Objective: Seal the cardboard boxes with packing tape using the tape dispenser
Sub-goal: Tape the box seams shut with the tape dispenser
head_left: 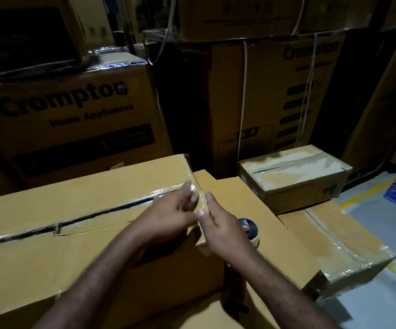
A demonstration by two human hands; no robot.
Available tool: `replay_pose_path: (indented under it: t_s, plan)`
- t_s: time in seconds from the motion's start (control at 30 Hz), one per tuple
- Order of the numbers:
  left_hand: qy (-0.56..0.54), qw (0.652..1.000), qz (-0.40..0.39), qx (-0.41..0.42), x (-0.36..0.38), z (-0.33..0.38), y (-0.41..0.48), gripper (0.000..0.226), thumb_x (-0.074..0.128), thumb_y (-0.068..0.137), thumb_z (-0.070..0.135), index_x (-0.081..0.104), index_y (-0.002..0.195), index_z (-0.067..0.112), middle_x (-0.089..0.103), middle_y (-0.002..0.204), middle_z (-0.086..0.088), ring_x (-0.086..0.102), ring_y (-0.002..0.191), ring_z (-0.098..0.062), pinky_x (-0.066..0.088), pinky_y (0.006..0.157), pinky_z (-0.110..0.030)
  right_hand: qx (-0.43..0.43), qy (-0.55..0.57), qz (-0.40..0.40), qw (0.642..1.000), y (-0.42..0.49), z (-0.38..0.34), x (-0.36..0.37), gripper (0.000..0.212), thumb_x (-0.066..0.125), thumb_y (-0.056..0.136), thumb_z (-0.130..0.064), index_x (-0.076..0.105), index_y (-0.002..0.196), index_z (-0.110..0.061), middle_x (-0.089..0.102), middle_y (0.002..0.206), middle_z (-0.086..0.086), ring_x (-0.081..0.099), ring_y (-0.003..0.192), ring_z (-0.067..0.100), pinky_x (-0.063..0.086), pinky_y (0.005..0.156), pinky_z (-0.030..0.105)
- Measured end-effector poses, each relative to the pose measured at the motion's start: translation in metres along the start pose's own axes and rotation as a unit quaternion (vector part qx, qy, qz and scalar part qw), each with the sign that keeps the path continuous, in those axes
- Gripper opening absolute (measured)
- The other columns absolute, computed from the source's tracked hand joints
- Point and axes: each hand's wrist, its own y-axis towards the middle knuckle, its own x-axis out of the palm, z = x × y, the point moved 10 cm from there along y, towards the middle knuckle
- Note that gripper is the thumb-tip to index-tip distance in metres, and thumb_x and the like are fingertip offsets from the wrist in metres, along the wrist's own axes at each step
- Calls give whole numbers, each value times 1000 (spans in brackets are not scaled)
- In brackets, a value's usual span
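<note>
Head view: a storeroom walled by stacked printed cartons (69, 115), where a person is closing one seal. The large box (50, 269) nearest them looks almost done. To its right, a long carton (349, 248) at the near edge and a small box (294, 176) behind it already appear taped shut; whether others wait cannot be seen. The tape dispenser (248, 227) lies on a lower carton (265, 245) just beside the large box's right end, partly under the right wrist. Both hands work at that box's far right corner: the left hand (168, 214) presses straight fingers on top, the right hand (223, 230) lays flat fingers and thumb against the end face, neither grasping anything. Under them glossy tape (198, 194), running along the top seam (97, 214), turns over the edge.
</note>
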Motion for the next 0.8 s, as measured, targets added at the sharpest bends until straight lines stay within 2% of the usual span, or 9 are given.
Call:
replay_pose_path:
  t_s: [0.07,0.13,0.17,0.23,0.37,0.5,0.57,0.67,0.8]
  plan:
    - [36,987,155,-14,-35,4,4,72,62,83,40,44,151,27,65,136,3,63,120,-20,46,108,-43,18,4,10,1000,-1,4,2,56,36,105,-40,17,157,-31,47,150,-2,50,130,16,44,104,31]
    - [262,927,269,-6,-54,26,10,52,54,94,48,57,140,24,70,126,0,61,117,-22,41,107,-42,30,2,25,999,-2,5,2,55,36,104,-40,21,156,-33,58,138,2,58,118,19,50,95,35]
    - [336,901,275,-4,-52,36,19,54,51,94,55,57,138,24,67,129,0,56,123,-23,35,109,-45,31,-7,29,999,-3,4,1,54,36,104,-39,21,156,-33,60,135,3,59,117,20,51,93,36]
    - [393,892,221,-47,-45,33,48,65,50,89,63,50,142,25,51,147,-5,39,140,-28,24,113,-56,26,-48,37,998,-4,0,-1,54,34,104,-40,22,156,-31,58,137,1,56,120,18,50,94,37]
    - [327,922,143,-149,-47,-1,101,81,54,87,57,29,157,24,15,169,-5,2,155,-33,-3,113,-75,9,-104,57,993,-6,-8,-5,54,30,104,-41,17,156,-33,59,134,-5,56,114,12,51,87,33]
    - [281,930,165,-169,-65,-13,132,81,63,84,48,32,156,28,23,166,-4,13,154,-33,-3,111,-78,7,-114,55,992,-7,-11,-6,55,30,105,-39,13,157,-31,48,148,-8,52,126,9,43,87,24]
    - [261,935,172,-170,-72,-15,144,67,66,83,42,46,145,28,44,152,-5,29,147,-33,-2,111,-78,5,-114,49,992,-8,-12,-6,55,30,106,-39,13,157,-30,45,151,-9,49,129,9,41,91,23]
    - [214,948,186,-142,-83,-14,156,35,67,82,34,58,115,28,61,113,2,51,114,-25,14,115,-68,19,-115,26,993,-7,-10,-6,53,31,106,-38,16,156,-29,53,143,-6,55,120,11,40,79,23]
    - [217,949,208,-91,-92,-9,161,39,62,92,42,59,129,30,51,93,10,45,95,-17,35,107,-50,44,-96,-22,994,-2,-7,-4,54,32,105,-38,15,156,-29,61,131,-5,58,109,11,39,75,26]
